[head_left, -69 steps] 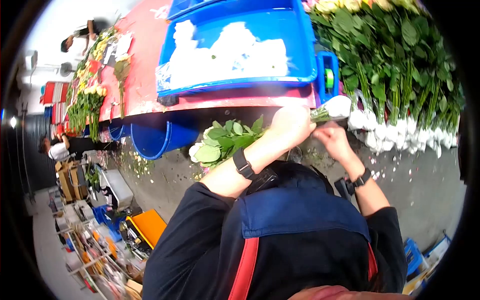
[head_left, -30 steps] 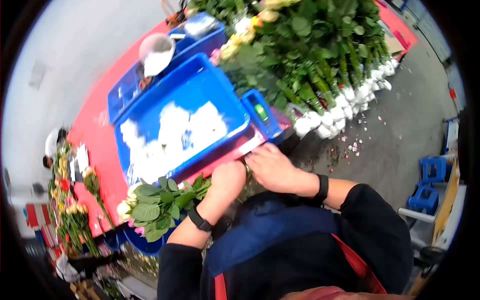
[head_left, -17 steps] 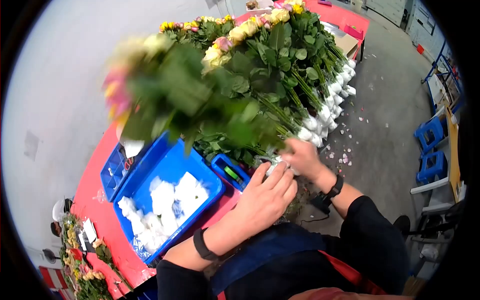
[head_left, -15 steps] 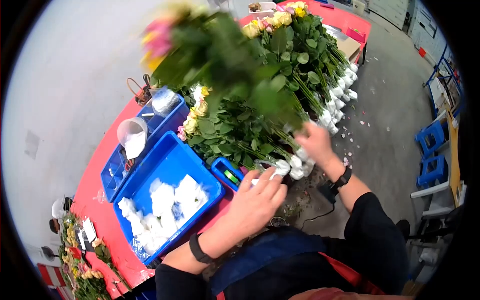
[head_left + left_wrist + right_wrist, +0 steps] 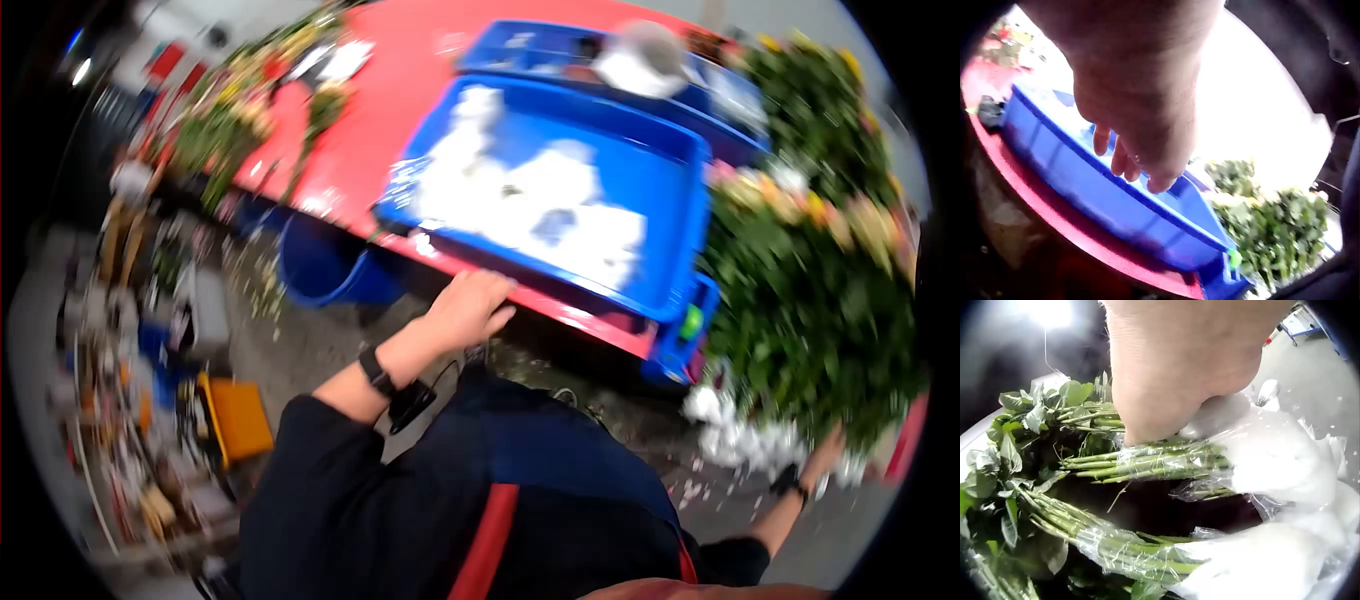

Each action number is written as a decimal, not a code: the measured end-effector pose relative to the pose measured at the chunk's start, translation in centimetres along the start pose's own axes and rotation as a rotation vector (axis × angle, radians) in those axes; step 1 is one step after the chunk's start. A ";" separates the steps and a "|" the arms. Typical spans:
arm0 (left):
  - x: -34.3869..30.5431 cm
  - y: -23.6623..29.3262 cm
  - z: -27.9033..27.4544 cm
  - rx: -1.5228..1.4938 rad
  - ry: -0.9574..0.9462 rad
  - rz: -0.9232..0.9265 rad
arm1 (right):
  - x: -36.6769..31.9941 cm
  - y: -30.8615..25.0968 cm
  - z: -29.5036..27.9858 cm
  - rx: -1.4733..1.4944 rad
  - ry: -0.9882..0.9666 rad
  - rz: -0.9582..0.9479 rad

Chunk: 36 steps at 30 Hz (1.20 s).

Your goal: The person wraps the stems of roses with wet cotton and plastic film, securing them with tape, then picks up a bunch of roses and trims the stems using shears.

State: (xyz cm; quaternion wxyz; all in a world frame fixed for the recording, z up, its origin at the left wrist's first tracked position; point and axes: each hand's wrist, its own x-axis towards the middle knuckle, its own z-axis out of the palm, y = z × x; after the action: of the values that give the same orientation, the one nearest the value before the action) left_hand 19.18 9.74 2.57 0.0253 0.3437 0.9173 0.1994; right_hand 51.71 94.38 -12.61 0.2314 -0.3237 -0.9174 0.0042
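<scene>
My left hand (image 5: 470,312) hangs at the front edge of the red table, close to the blue tray (image 5: 620,110). In the left wrist view its fingers (image 5: 1119,159) droop loosely with nothing between them. White padding (image 5: 545,195) lies in the tray. At the far right, my right hand (image 5: 822,458) is at the stem ends of the leafy rose bunches (image 5: 810,320). The right wrist view has it directly over green stems (image 5: 1166,459) in clear plastic, beside white-wrapped ends (image 5: 1285,456). Its fingers are hidden behind the palm, so I cannot tell their grip.
A divided blue box (image 5: 545,50) stands behind the tray, with a pale cup (image 5: 642,62) on it. More flowers (image 5: 225,125) lie at the table's left end. Below the table edge is a blue bucket (image 5: 320,265). An orange bin (image 5: 235,418) stands at lower left.
The view has swung left. My right hand has carried a rose bunch over the pile to its far right; no bunch is raised now. My left hand has left the white-wrapped ends.
</scene>
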 end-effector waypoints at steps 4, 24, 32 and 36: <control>-4.6 -12.1 -3.9 -0.193 0.416 -0.515 | 0.3 -6.8 -5.7 -0.353 -0.316 0.451; -8.5 -74.0 -15.3 0.056 -0.020 -1.208 | -15.1 -97.3 -8.6 0.430 -0.603 -0.652; -5.5 -60.6 -16.3 -1.431 0.562 -0.923 | -18.4 -119.1 -3.0 1.090 -1.029 -0.827; -6.2 -52.4 -15.9 -1.449 0.608 -0.808 | -21.2 -124.9 -0.2 1.081 -1.323 -0.378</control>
State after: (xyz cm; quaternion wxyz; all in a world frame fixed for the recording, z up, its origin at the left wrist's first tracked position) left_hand -11.51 -35.65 -3.42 0.0603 -0.1752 0.5839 0.7904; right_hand -7.65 -16.98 -1.68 -0.2300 0.0569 -0.7740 0.5872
